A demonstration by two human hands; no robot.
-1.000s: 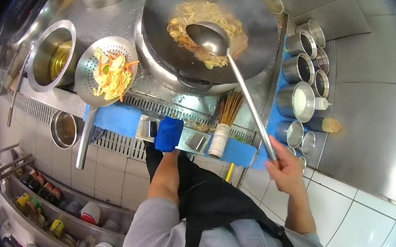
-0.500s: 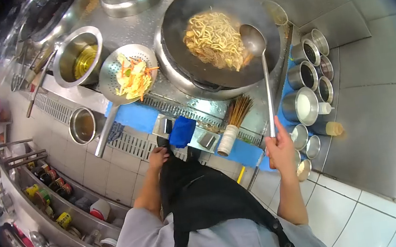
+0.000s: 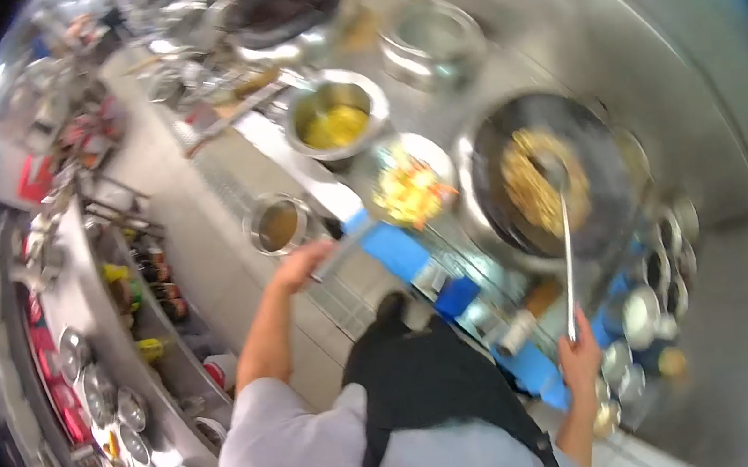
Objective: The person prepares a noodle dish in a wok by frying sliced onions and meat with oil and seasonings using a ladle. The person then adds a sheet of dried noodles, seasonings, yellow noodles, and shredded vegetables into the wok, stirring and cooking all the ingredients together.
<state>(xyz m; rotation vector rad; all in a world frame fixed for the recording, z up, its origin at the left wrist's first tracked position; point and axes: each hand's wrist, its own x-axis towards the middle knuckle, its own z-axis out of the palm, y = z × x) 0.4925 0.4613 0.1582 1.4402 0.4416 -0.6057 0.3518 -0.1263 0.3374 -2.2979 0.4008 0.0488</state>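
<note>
My right hand (image 3: pixel 581 359) is closed around the end of a long-handled ladle (image 3: pixel 570 255). Its bowl rests among the noodles (image 3: pixel 531 194) in a dark wok (image 3: pixel 594 143) on the stove. My left hand (image 3: pixel 301 264) is at the handle end of a perforated strainer (image 3: pixel 435 152); motion blur hides whether its fingers are wrapped round the handle. Shredded vegetables (image 3: pixel 408 193), pale with orange strips, lie in the strainer.
A metal pot of yellow oil (image 3: pixel 340 148) stands beyond the strainer, and a smaller pot of brown liquid (image 3: pixel 279 227) near my left hand. Seasoning containers (image 3: pixel 640 316) line the right side. Left is a counter with shelves (image 3: pixel 146 405).
My left hand has moved from beside my apron out to the strainer's handle. The view has turned left, and the ladle bowl has shifted from the noodles' right edge onto them.
</note>
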